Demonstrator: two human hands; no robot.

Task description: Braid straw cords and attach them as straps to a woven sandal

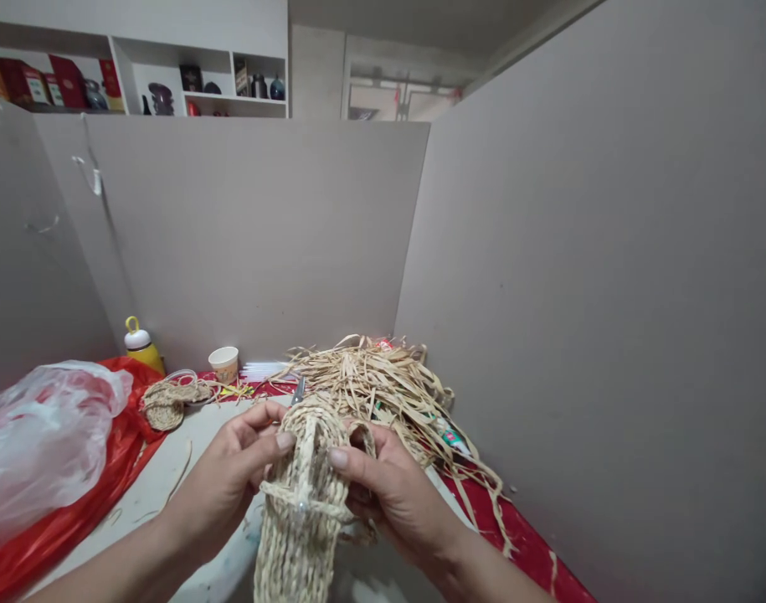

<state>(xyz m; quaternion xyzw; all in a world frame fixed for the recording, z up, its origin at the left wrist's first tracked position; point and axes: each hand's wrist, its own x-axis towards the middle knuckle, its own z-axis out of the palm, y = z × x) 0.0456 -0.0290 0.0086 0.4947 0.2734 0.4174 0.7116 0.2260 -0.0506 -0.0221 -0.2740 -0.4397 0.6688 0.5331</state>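
A woven straw sandal [295, 544] is held up in front of me, with a braided strap along its middle and a cross strap over it. My left hand [238, 456] pinches its upper left edge between thumb and fingers. On the other side, my right hand [395, 486] grips the upper right edge, its thumb lying on the weave. A curled woven piece [362, 435] shows beside the right fingers; I cannot tell whether it belongs to the same sandal. Just behind the sandal's top lies a dark metal tool [299, 390], mostly hidden.
A heap of dry straw strips [370, 377] lies behind my hands. At left are a coiled woven piece [164, 406], a paper cup [224, 364], a yellow bottle [142, 347] and a clear plastic bag [43, 444] on red plastic. Grey partitions [263, 226] enclose the table.
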